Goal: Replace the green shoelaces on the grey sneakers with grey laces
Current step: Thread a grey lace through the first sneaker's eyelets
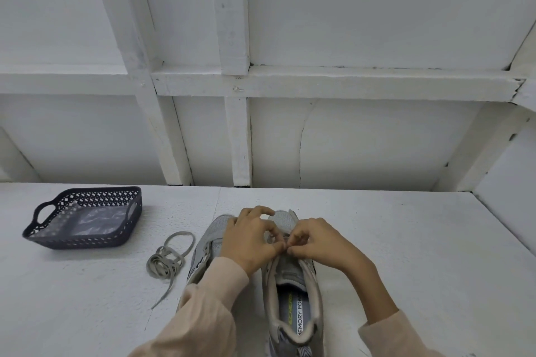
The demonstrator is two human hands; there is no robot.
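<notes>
1. White grainy tabletop (406, 240) below a white panelled wall (348, 139) makes a plain backdrop. At its middle, the fingertips (280, 246) of both hands meet over the eyelet rows of one shoe. Thumb and forefinger on each side are pressed together in a pinch on what I take to be a lace end. The fingers hide it, so its colour cannot be told.
2. The left hand (252, 240) arches over the toe side with its other fingers loosely curled, and the right hand (322, 243) comes in from the opposite side.
3. Judged step: threading an eyelet. It would go best with the tip pinched close to its end, fed straight through the hole, and the flat lace kept untwisted.
4. The grey mesh sneaker with a printed insole (293, 278) lies under the hands, heel toward the person. Steadying its tongue with the spare fingers would stop it shifting.
5. A second grey mesh sneaker (213, 236) lies just beside it, partly under the left sleeve.
6. A loose flat grey shoelace (165, 262) lies coiled near that shoe.
7. Farther left stands a dark perforated plastic basket (95, 191). No green lace is visible anywhere.
</notes>
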